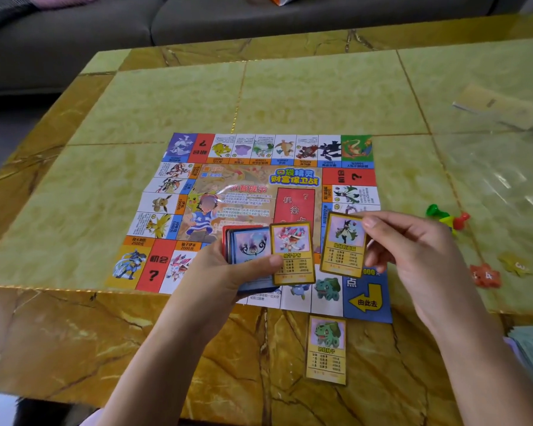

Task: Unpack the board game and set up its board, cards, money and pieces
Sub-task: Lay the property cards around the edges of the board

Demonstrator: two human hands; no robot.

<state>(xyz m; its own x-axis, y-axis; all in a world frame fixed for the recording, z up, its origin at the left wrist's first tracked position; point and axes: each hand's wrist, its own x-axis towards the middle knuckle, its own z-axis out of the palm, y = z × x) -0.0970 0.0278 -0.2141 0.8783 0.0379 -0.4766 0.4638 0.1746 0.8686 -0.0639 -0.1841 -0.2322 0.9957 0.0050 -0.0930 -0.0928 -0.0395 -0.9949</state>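
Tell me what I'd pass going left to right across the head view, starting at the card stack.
Card stack in the left hand → single card pinched by the right hand → plastic pawns → orange token → yellow token.

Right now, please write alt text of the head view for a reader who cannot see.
The left hand holds a card stack and the right hand pinches one yellow-bordered card, above a paper game board on a marble table. A Bulbasaur card lies beside the board.
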